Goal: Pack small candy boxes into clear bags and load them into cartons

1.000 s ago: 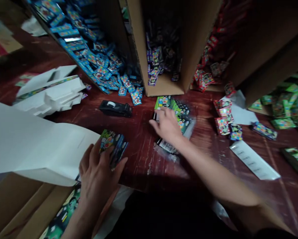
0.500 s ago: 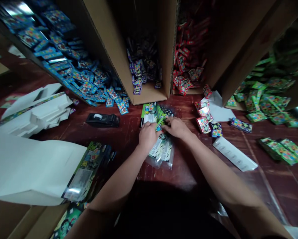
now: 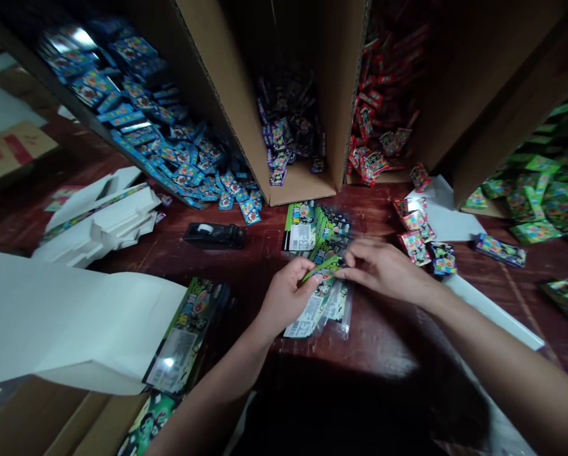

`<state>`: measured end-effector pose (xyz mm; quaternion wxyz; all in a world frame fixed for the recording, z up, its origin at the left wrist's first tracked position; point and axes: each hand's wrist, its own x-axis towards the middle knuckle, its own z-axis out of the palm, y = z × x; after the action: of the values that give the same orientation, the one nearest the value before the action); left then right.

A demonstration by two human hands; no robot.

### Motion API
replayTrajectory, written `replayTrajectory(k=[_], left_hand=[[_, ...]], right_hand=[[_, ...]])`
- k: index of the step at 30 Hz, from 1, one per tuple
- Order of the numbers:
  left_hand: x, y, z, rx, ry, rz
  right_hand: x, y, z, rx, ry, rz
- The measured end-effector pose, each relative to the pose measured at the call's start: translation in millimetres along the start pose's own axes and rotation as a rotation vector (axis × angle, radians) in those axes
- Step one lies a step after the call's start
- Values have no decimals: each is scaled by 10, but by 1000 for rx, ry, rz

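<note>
My left hand pinches the near left side of a green-and-black printed plastic bag, thumb and fingers closed on its edge. At the bag's right end is my right hand, its thumb and fingertips closed on it and slightly blurred. The held bag is raised and tilted above a fanned pile of similar bags on the dark red table. Clear plastic ends of several bags stick out beneath my hands. Part of the pile is hidden by my fingers.
A black tape dispenser lies left of the pile. Behind stand cardboard boxes with blue packets, purple packets, red packets and green packets. More bags are stacked at left, beside white card. Small red packets lie right.
Both hands have come nearer to me and lifted a bag off the pile. My right hand has moved right, away from my left. The whole view has shifted a little left.
</note>
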<state>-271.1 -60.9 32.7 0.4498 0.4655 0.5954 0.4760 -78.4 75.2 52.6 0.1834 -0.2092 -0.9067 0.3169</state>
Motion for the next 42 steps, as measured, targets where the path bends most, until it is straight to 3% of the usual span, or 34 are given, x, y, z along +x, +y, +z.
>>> replayTrajectory(k=[2,4,6,8,13,16,18,21,23,25,28,30,32,36,38,40,42], left_hand=[[-74,31,-4,-37,-75,-57],[-137,47,-13,-90,-265,-131],[-181,29,0,-154,-479,-202],[-207,-20,57,-233,-580,-272],[-242,-123,254,-379,-335,-395],[-253,-130,280,-388,-476,-369],[-250,-142,274,-382,-543,-358],[-227,-160,272,-198,-401,-332],[-204,-145,272,-13,-350,-296],[-184,-103,271,78,-400,-265],[-163,-35,283,-121,-593,-292],[-148,-19,306,-313,-638,-332],[-127,-31,333,-388,-562,-332],[-90,-105,363,-321,-220,-218],[-79,-162,371,-308,-122,-169],[-60,-228,385,-293,-103,-115],[-30,-282,412,-205,-40,-60]], right_hand=[[-17,-35,-111,-6,-131,-89],[-35,-71,-224,108,-253,-126],[-65,-108,-321,245,-350,-112],[-114,-130,-382,292,-397,-74],[-304,-66,-312,278,-381,33],[-382,-11,-163,247,-335,25],[-390,-26,-86,73,-235,-7],[-357,-139,-85,-256,-107,-14],[-333,-234,-169,-306,-193,-7],[-321,-298,-292,-205,-339,-20],[-326,-299,-477,62,-487,-86],[-342,-257,-547,175,-503,-130],[-372,-214,-529,167,-388,-94],[-492,-169,-139,256,162,200],[-561,-139,196,380,237,343],[-592,-86,540,270,210,495],[-562,-24,821,179,325,562]])
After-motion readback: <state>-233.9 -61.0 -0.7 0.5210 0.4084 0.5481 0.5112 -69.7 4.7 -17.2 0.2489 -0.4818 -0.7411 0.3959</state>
